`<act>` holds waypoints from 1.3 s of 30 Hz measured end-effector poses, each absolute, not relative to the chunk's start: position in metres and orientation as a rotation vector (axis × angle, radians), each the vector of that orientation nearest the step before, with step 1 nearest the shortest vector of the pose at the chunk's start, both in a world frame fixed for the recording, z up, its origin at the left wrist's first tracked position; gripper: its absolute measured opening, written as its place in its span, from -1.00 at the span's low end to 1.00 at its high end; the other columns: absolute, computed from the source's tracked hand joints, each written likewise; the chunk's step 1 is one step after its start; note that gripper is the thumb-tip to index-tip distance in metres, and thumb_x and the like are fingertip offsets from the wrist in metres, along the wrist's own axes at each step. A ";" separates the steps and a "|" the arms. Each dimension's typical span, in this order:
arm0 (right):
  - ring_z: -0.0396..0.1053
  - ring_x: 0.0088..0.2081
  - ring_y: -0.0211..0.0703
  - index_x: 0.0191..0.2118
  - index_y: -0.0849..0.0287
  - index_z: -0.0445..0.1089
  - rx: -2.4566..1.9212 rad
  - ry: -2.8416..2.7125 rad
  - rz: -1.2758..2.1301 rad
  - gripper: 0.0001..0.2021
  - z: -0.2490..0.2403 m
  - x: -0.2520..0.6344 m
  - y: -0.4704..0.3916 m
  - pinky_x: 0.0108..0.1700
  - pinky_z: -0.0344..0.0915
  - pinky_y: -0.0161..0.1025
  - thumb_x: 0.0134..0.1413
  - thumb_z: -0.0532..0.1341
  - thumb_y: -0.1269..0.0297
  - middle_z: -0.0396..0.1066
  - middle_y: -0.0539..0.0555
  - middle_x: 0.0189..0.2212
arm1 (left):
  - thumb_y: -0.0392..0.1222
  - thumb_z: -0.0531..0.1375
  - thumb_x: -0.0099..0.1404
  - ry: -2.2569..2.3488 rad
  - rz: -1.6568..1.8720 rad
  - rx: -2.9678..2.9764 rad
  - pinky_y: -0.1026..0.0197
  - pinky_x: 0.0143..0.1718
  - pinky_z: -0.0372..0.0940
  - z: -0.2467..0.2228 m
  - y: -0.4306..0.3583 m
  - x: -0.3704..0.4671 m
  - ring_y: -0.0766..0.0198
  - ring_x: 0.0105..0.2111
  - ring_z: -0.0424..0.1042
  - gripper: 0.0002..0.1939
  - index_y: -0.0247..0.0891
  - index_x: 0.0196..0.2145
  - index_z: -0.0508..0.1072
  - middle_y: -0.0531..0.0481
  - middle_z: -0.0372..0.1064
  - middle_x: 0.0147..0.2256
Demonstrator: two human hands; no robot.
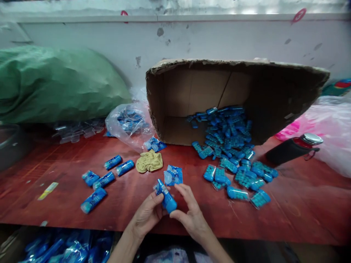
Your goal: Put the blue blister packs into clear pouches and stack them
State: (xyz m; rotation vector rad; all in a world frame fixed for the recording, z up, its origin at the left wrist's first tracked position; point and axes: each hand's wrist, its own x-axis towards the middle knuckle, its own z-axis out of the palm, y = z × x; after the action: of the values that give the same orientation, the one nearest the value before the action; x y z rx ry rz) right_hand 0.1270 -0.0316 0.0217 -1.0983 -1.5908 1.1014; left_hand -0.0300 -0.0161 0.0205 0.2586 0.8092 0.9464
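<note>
My left hand (pixel 149 213) is closed around a small blue-capped container (pixel 168 199) wrapped in a blue printed label. Its rounded blue end points down towards me. Beside it my right hand (pixel 190 213) is open, thumb and fingers apart, with the thumb close to the rounded end; I cannot tell if they touch. Just beyond the hands lie flat blue printed labels (pixel 173 175). Several labelled containers (pixel 94 200) are on the left of the red table. To the right spreads a pile of unlabelled containers (pixel 238 192), clear with blue caps and blue-green pellets inside.
A cardboard box (pixel 175 131) lies on its side, the pile spilling from it. Around are a yellow cloth (pixel 149 161), a plastic bag of labels (pixel 128 122), a black bottle (pixel 287 149), a green sack (pixel 60 86) and, below the table edge, blue packs (pixel 68 250).
</note>
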 end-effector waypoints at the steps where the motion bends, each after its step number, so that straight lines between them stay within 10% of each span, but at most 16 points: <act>1: 0.11 0.09 -0.04 0.09 -0.05 0.11 -1.092 -1.571 1.168 -0.39 0.021 0.128 -0.031 0.10 0.07 -0.08 -0.13 0.26 0.42 0.14 0.06 0.06 | -0.30 0.20 0.06 0.787 0.920 0.276 0.21 -0.38 0.31 0.021 -0.017 -0.030 0.23 -0.43 0.44 -0.77 -0.31 -0.26 0.43 -0.08 0.47 -0.40; 22: 0.29 -0.32 -0.25 0.01 -0.03 0.25 -1.033 -1.493 1.517 -0.48 0.023 0.131 -0.025 -0.23 0.25 -0.29 -0.14 0.17 0.50 0.31 -0.03 -0.19 | -0.28 0.15 0.13 0.727 0.983 0.249 0.27 -0.25 0.28 0.016 -0.039 -0.007 0.28 -0.34 0.44 -0.87 -0.32 -0.36 0.47 -0.05 0.48 -0.40; 39: 0.26 -0.07 -0.17 0.05 0.01 0.18 -0.886 -1.296 1.697 -0.56 0.013 0.128 -0.021 0.01 0.14 -0.19 0.00 0.14 0.39 0.31 0.02 -0.08 | -0.27 0.10 0.17 0.809 1.038 0.211 0.10 -0.16 0.28 0.020 -0.035 -0.010 0.17 -0.26 0.44 -0.82 -0.35 -0.28 0.42 -0.13 0.48 -0.32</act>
State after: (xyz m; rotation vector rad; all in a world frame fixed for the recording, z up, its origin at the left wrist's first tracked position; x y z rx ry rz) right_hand 0.1282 -0.0211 0.0131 -0.8858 -1.2965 1.6969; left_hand -0.0102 -0.0355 0.0198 0.2113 0.8091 1.0377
